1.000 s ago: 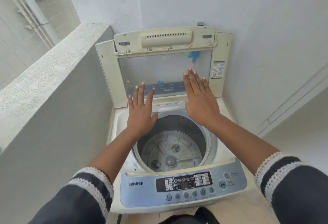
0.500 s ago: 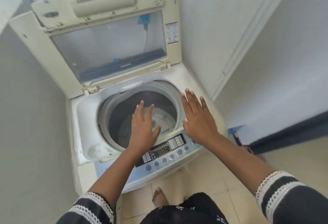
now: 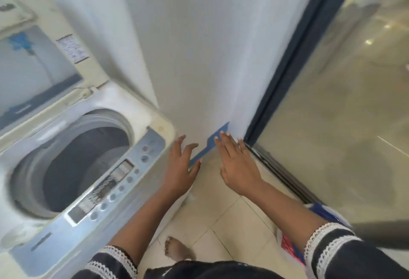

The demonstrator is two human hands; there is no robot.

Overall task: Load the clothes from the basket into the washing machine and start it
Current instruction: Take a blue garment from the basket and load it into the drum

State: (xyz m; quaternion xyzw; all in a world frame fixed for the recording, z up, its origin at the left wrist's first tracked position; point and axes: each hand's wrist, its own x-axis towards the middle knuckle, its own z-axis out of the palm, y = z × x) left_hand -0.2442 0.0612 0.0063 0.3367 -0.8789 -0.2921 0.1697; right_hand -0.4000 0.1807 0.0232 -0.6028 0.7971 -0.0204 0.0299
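A top-loading washing machine (image 3: 141, 121) stands at the left with its lid (image 3: 39, 61) raised against the wall. Its drum (image 3: 86, 163) looks dark with no clothes visible in it, and the grey control panel (image 3: 115, 181) faces me. My left hand (image 3: 180, 168) hovers just right of the machine's front corner, fingers spread and holding nothing. My right hand (image 3: 238, 166) is stretched out flat over the floor near the wall corner, also holding nothing. Red, white and blue fabric (image 3: 290, 245) shows under my right forearm at the lower right; a basket cannot be made out.
A white wall (image 3: 210, 46) runs behind the machine. A dark-framed glass sliding door (image 3: 332, 101) fills the right side, its track on the floor. A blue strip (image 3: 212, 143) lies along the wall's foot. The floor is beige tile (image 3: 223, 216), with my bare foot (image 3: 177, 250) on it.
The view has swung right, away from the machine. Both hands have left the lid and the drum opening and now hover to the right of the machine over the floor.
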